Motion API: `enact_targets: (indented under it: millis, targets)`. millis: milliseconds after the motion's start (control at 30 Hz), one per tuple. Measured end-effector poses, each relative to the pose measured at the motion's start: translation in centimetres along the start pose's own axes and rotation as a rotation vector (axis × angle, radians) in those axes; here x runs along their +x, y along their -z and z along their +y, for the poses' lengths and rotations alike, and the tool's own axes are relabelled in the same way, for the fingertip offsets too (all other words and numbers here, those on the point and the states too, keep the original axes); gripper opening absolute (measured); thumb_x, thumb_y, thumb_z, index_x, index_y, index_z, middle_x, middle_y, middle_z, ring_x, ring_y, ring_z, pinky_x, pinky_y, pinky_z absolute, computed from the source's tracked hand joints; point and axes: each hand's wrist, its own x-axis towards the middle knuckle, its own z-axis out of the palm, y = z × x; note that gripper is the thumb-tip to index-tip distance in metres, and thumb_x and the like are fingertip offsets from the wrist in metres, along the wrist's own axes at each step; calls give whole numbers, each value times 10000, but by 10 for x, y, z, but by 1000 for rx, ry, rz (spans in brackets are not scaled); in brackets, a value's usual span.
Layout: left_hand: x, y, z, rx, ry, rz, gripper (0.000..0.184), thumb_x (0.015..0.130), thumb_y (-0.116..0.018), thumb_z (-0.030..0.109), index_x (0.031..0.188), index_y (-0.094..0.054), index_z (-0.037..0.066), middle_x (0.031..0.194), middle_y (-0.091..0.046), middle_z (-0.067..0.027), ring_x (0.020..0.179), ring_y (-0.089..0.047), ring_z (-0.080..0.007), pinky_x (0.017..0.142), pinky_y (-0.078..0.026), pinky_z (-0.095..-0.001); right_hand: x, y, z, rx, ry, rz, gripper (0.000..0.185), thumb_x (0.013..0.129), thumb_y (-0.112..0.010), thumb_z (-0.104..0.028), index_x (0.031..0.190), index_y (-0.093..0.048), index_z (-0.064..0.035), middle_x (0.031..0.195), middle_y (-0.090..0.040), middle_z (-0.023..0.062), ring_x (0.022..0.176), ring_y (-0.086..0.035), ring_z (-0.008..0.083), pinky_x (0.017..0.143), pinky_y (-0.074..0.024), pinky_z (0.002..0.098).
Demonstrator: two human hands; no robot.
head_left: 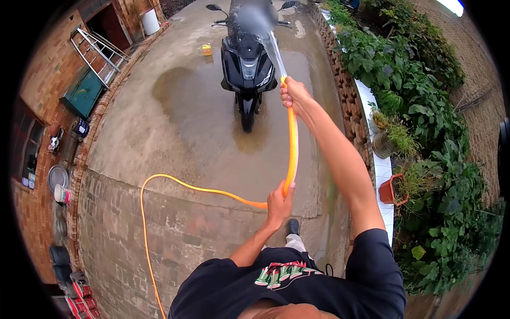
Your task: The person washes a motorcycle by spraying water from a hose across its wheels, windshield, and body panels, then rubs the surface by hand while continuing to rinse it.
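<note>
An orange hose [293,141] runs up between both of my hands. My right hand [294,95] is wrapped round it close to its open end, arm stretched forward. Lower down, near my body, my left hand [279,202] grips the same hose. Water [272,50] shoots from the hose end toward a black motor scooter [248,69] that faces me on wet concrete. A blurred splash hides part of the scooter's upper front. Behind my left hand, the hose trails left in a loop and down across the brick paving.
A yellow container [206,49] stands left of the scooter. Along the left wall are a ladder [98,53], a green box [84,91] and a white bucket [62,194]. Potted plants, including an orange pot [392,190], line a white-topped ledge on the right.
</note>
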Motion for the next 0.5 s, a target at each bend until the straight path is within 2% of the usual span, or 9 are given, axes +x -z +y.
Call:
enact_targets:
  millis: [67, 133, 267, 333, 400, 500]
  targets:
    - [3, -21, 0, 29, -26, 4, 415, 1045, -522, 399, 897, -582, 15, 577, -499, -176, 530, -528, -384, 531, -387, -465, 14, 10, 7, -130, -106, 35, 206, 1013, -418, -229, 869, -465, -90, 616, -376, -55, 415, -269, 34, 353, -252, 245]
    - [2, -42, 3, -37, 8, 132, 440, 1043, -517, 420, 888, -575, 13, 579, -502, -180, 530, -522, -387, 536, -384, -465, 9, 25, -13, -115, -103, -4, 220, 1018, -403, -235, 859, -464, -95, 615, -372, -53, 412, -270, 35, 353, -247, 242]
    - [21, -67, 23, 25, -1, 195, 449, 1044, -511, 429, 879, -569, 16, 573, -490, -170, 511, -502, -364, 536, -381, -455, 5, 53, -47, 54, 54, -79, 249, 1038, -365, -257, 862, -459, -107, 615, -377, -55, 401, -257, 40, 353, -237, 233]
    - [17, -86, 28, 148, -31, 135, 444, 1046, -513, 424, 865, -560, 22, 552, -455, -150, 492, -477, -328, 527, -371, -448, 19, 65, -35, -63, -104, -129, 226, 1030, -378, -245, 866, -456, -110, 617, -381, -53, 404, -259, 38, 355, -238, 234]
    - [17, -106, 32, 105, -14, 183, 446, 1045, -514, 425, 857, -560, 23, 545, -448, -145, 489, -475, -320, 527, -370, -450, 22, 81, -39, -123, -114, -83, 212, 1021, -385, -238, 870, -457, -107, 621, -384, -53, 405, -258, 37, 356, -238, 235]
    - [26, -122, 44, 64, -1, 254, 452, 1044, -514, 428, 846, -560, 24, 538, -444, -138, 488, -478, -313, 527, -368, -455, 12, 104, -71, 2, 18, -189, 204, 1016, -393, -230, 873, -459, -101, 626, -383, -56, 405, -261, 40, 359, -240, 245]
